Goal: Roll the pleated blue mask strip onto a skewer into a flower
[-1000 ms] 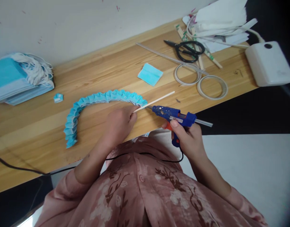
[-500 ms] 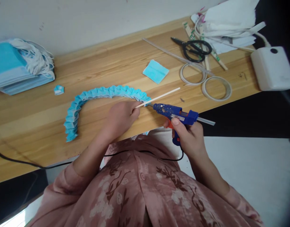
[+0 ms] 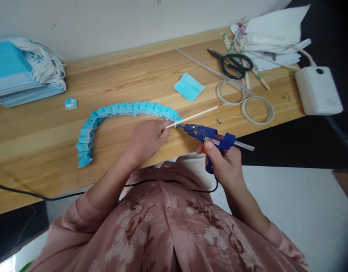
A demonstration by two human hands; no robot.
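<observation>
My left hand (image 3: 149,139) is closed around a thin pale stick (image 3: 196,115) that points up to the right. Just beyond its fingers lies the right end of a curved, pleated blue strip (image 3: 131,108), arched over the wooden table. My right hand (image 3: 226,160) grips a blue hot glue gun (image 3: 203,133) with an orange trigger and a clear glue stick sticking out of its back. The gun's nozzle is at the strip's right end, below the stick; whether it touches is too small to tell.
A flat blue square (image 3: 189,87) lies beyond the hands, with black scissors (image 3: 236,65) and two tape rolls (image 3: 257,110) to its right. A white power adapter (image 3: 318,90) stands far right. Stacked blue masks (image 3: 26,75) and a small folded blue piece (image 3: 71,103) are left. A black cord (image 3: 49,197) crosses the front edge.
The view has shifted slightly. Both hands, the stick and the glue gun hold nearly the same position at the strip's right end.
</observation>
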